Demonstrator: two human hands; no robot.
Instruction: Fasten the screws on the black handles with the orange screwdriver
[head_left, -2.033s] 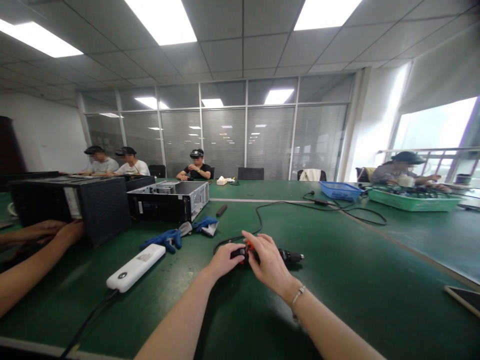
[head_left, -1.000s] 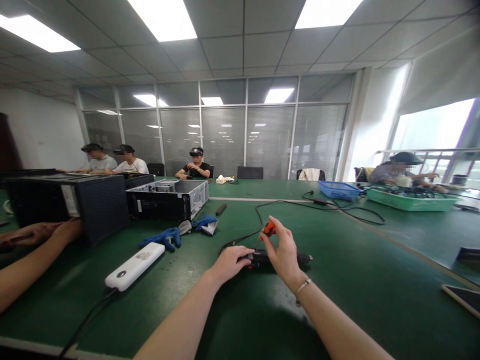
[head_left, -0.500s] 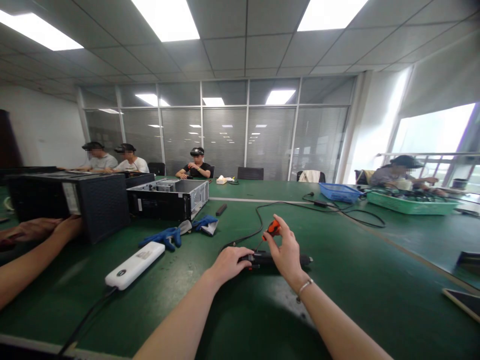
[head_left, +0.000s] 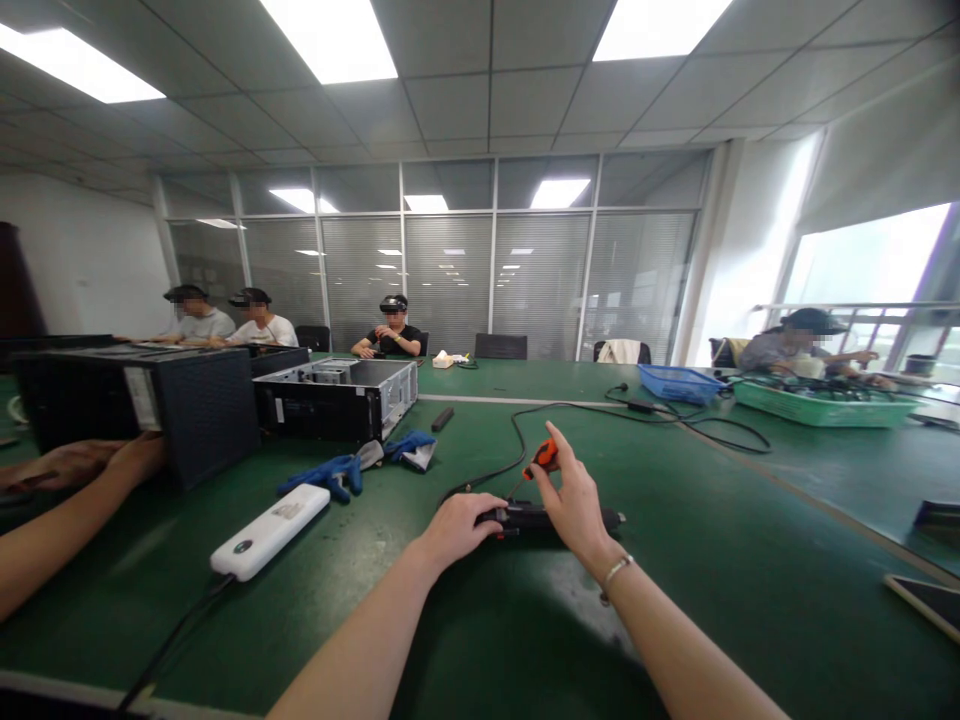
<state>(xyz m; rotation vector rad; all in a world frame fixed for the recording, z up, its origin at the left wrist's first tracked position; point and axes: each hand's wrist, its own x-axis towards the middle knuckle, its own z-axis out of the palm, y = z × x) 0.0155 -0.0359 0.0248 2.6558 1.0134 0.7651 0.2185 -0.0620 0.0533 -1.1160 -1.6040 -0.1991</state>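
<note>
My right hand (head_left: 574,495) grips a screwdriver (head_left: 546,457) with an orange and black handle, its index finger reaching up to the handle's end. The thin shaft slants down to the left, to a dark elongated device (head_left: 521,517) lying on the green table. Whether the tip sits in a screw is too small to tell. My left hand (head_left: 461,530) is closed on the device's left end, thumb and fingers holding it down. A black cable (head_left: 517,445) runs from near that end. My right hand covers part of the device.
Blue-grey gloves (head_left: 341,473) and a white power strip (head_left: 270,532) lie to the left. Beyond are a black computer case (head_left: 214,410), with another person's hands at it, and an opened case (head_left: 337,408). Blue (head_left: 679,385) and green baskets (head_left: 825,408) stand at the right; a phone-like slab (head_left: 926,605) lies nearer.
My right hand and the screwdriver handle have shifted very slightly, with the wrist a little further right. My left hand and the device stay in place.
</note>
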